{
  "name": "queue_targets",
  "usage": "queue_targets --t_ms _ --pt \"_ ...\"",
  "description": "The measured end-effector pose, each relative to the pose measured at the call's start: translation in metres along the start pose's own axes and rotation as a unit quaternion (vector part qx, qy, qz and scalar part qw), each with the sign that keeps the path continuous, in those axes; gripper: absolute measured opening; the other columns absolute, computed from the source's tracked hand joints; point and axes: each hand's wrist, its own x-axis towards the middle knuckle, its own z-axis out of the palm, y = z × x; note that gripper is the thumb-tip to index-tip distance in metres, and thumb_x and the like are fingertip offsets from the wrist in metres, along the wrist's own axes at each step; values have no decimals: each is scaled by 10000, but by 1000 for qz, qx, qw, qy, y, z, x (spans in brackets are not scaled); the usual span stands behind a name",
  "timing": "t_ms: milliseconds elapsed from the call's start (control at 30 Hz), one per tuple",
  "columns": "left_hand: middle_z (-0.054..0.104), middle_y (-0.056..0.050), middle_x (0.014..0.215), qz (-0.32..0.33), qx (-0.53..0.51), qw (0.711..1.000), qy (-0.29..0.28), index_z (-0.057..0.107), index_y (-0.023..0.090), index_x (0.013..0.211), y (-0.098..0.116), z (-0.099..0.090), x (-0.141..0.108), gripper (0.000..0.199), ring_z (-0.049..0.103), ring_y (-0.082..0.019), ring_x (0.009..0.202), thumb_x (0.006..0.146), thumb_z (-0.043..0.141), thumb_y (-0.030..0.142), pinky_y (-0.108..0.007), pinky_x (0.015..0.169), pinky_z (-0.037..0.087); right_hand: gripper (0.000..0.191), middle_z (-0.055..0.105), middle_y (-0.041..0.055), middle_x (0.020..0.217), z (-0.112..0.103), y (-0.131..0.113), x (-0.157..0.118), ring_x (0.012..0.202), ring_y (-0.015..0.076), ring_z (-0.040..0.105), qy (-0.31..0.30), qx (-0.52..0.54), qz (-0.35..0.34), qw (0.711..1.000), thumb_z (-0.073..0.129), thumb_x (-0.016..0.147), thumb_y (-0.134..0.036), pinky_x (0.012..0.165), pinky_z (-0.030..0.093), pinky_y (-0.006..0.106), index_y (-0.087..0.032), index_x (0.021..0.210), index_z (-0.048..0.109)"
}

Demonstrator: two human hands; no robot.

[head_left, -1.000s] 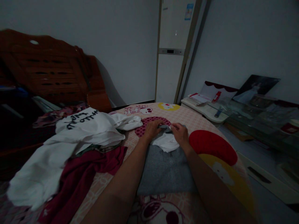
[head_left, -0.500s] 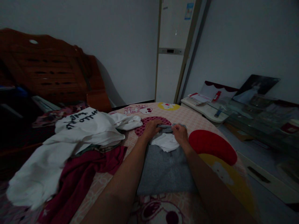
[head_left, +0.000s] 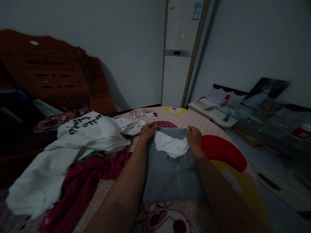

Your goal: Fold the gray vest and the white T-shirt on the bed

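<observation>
A grey garment lies flat on the patterned tablecloth in front of me. White cloth shows in a curved patch near its far edge. My left hand pinches the far left corner of the grey garment. At the far right corner, my right hand is closed on the same garment. Between the two hands the far edge runs almost straight.
To the left lie a white garment with black lettering and a dark red garment. A wooden chair stands behind them. On the right is a glass-topped table with papers beside it.
My hands have moved apart, left and right, to the garment's far corners. The bunched grey edge is now stretched out, and more of the white cloth shows.
</observation>
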Motion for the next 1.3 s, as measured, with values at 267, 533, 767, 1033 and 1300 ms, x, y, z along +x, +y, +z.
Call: queue_targets --t_ms 267,533,767,1033,1300 --pt "696 -27 870 47 -63 997 -15 620 174 935 -5 7 4 162 642 -162 808 773 613 184 -270 750 484 317 729 107 1087 -7 36 19 1043 262 652 -123 94 105 982 594 768 -283 944 487 424 -178 1023 751" --pt "673 -30 899 21 -63 998 -8 552 179 905 -3 5 4 171 627 -171 840 768 652 203 -282 779 469 227 738 37 766 0 30 19 863 237 673 -168 33 82 982 607 767 -328 808 505 335 -194 643 742" --pt "668 -25 880 89 -76 993 5 600 177 935 4 12 5 208 616 -170 830 743 575 100 -284 796 469 274 726 77 999 1 33 20 958 239 652 -95 91 33 991 544 793 -323 879 503 372 -182 868 768" --pt "732 -50 933 146 9 989 -34 743 176 806 7 23 3 356 648 -201 939 724 446 -2 -334 935 478 247 673 157 1096 10 42 12 1076 275 589 -122 -92 -84 985 513 863 -245 984 433 418 -155 925 734" --pt "723 -61 1111 159 79 983 -51 762 193 996 5 24 3 431 629 -224 1093 743 476 -7 -349 1013 462 327 615 135 1290 6 50 13 1224 290 527 -106 -78 -75 988 525 873 -297 1060 384 464 -182 1118 708"
